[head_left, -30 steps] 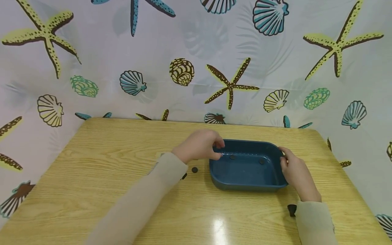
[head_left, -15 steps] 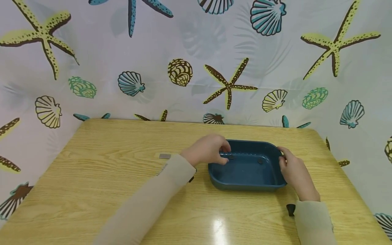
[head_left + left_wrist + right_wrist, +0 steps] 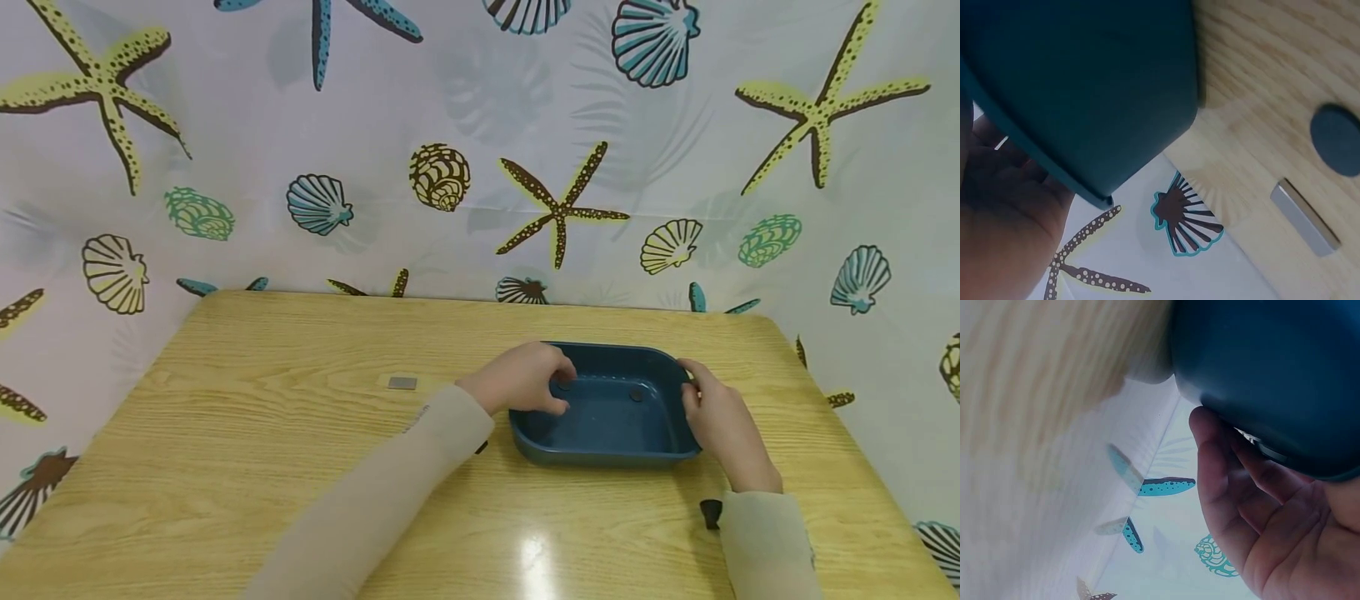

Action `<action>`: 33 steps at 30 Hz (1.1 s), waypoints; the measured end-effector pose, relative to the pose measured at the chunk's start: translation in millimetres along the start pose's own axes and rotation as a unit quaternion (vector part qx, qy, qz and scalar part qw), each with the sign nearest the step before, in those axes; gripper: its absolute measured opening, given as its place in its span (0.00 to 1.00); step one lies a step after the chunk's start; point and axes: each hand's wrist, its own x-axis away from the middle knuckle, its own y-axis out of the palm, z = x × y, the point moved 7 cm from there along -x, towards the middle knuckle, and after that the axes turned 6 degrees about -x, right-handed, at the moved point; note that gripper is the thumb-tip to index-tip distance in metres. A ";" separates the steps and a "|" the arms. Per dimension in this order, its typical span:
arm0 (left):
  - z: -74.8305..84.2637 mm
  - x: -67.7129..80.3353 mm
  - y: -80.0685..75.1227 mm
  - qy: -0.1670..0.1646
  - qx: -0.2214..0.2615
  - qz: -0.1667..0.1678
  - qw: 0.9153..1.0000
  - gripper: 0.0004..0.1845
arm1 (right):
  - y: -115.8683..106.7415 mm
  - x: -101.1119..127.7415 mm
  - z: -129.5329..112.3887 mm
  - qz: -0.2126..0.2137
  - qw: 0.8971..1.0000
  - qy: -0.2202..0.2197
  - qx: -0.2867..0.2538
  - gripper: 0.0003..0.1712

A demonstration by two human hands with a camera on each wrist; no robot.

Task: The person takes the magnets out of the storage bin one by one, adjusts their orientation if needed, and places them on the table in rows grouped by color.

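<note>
A dark blue rectangular tub (image 3: 607, 417) with rounded corners stands on the table. My left hand (image 3: 525, 379) reaches over its left rim, fingers loosely curved and thumb apart, with nothing visible between them. Close by these fingertips, a dark round disc (image 3: 564, 385) lies partly covered on the tub floor. A second dark disc (image 3: 636, 395) rests farther right inside. My right hand (image 3: 723, 421) grips the right rim, thumb on the inner side; in the right wrist view its fingers (image 3: 1210, 450) lie along the outer wall.
A small grey bar (image 3: 402, 383) lies left of the tub. Another dark disc (image 3: 1338, 139) on the table shows in the left wrist view. A black piece (image 3: 482, 447) peeks out under the left sleeve, and a black flared object (image 3: 711, 513) sits beside the right sleeve.
My left hand has moved right, farther over the tub, and the grey bar has come into sight behind its sleeve. The right hand keeps its grip on the rim.
</note>
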 end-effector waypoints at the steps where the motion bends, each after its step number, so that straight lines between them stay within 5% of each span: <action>1: 0.5 -1.2 1.4 -0.001 -0.004 -0.002 1.000 0.25 | 0.2 0.0 0.2 0.000 1.000 0.001 0.000 0.27; 18: -2.2 -18.2 21.5 -0.063 -0.085 -0.030 0.994 0.31 | -0.8 0.5 -1.2 0.004 1.000 -0.003 -0.004 0.26; 33: 6.0 -20.8 24.1 -0.033 -0.041 -0.004 0.999 0.21 | -1.6 1.7 -1.9 0.003 1.000 -0.007 -0.008 0.26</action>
